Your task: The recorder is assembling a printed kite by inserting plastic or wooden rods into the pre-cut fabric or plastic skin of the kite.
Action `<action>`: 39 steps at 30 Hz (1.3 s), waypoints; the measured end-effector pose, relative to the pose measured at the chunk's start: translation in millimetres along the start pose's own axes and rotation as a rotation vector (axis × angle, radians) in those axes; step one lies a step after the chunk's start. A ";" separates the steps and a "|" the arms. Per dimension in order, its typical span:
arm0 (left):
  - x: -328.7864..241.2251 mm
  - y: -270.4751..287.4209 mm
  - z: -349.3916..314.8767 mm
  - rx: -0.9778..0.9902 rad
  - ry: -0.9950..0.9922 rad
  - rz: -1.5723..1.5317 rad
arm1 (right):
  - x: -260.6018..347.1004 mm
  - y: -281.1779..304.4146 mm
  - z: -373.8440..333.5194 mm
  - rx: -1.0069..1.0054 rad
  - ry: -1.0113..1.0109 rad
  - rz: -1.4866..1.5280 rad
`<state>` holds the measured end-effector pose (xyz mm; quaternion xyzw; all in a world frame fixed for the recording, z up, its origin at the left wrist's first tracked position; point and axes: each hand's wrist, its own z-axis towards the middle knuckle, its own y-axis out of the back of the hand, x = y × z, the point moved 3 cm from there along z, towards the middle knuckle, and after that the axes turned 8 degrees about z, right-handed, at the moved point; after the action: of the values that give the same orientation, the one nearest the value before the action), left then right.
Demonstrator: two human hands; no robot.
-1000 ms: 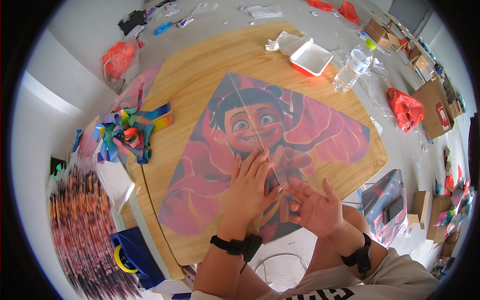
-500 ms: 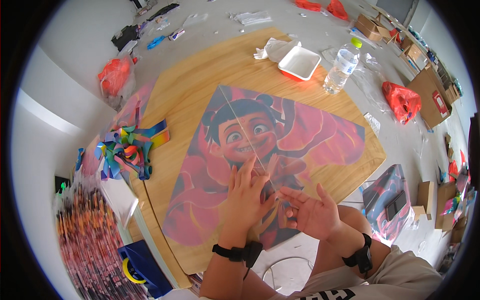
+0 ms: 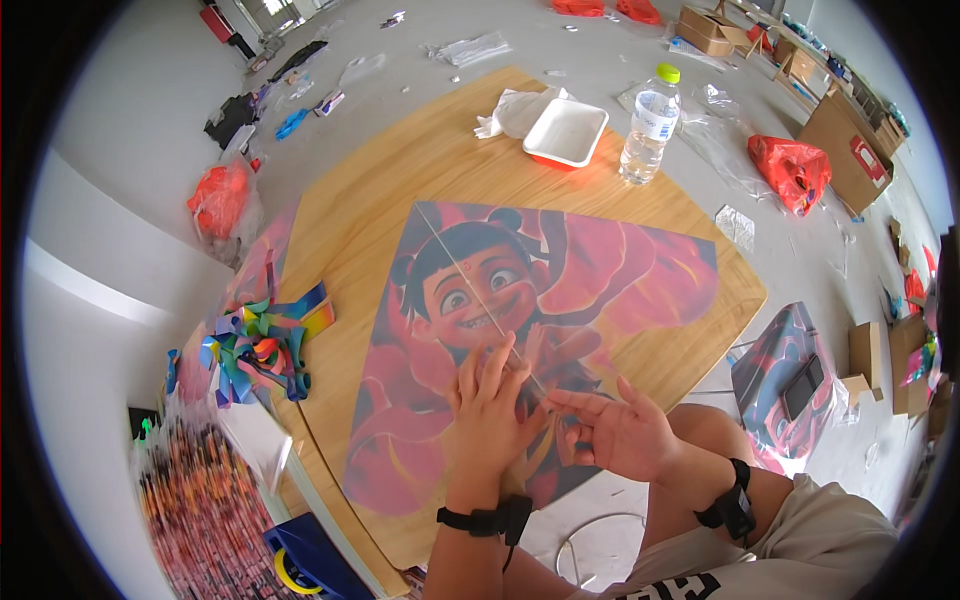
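Note:
A kite sail, printed with a cartoon child on red and purple flame shapes, lies on the wooden table. Along it from the far corner runs a thin pale rod. My left hand rests on the sail, fingers spread, beside and partly over the rod. Just to its right, my right hand is turned partly palm up. Its thumb stands apart, the index finger stretches toward the near part of the rod, and the other fingers curl loosely. Whether those fingertips touch the rod is unclear.
A white tray and a water bottle stand at the table's far side. Colourful ribbons lie at its left edge, near a stack of printed sheets. A phone lies on a printed surface at right.
The whole view has shifted, so the table items appear further left and the sail lower. Both hands keep nearly the same place on the sail; the left fingers look slightly more spread.

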<state>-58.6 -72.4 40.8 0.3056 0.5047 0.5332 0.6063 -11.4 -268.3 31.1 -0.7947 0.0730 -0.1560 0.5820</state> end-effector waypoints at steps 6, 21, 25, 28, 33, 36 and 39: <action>1.2 -3.0 -1.3 -0.037 0.014 -0.028 | 1.1 -0.9 -0.9 0.013 0.003 0.018; 5.7 -8.5 -2.0 -0.021 -0.003 -0.027 | 0.5 -6.0 -0.3 0.014 -0.007 0.011; 5.5 -7.6 -1.1 -0.025 -0.008 -0.041 | 0.1 -7.1 -0.1 0.019 -0.001 0.017; 5.2 -8.3 -1.3 -0.032 -0.008 -0.038 | 0.2 -7.6 -0.4 0.021 0.006 0.023; 6.6 -10.2 -1.4 -0.031 -0.002 -0.044 | -0.2 -5.5 0.3 0.027 0.011 0.040; 5.3 -8.0 0.0 -0.026 0.001 -0.043 | 0.1 -5.5 0.2 0.018 0.011 0.040; 7.3 -8.4 -0.5 -0.011 0.023 -0.057 | 0.0 -2.3 -0.1 0.039 0.005 0.045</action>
<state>-56.7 -67.6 30.9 0.2815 0.5171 0.5220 0.6171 -11.6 -267.7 33.4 -0.7811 0.0891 -0.1461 0.6005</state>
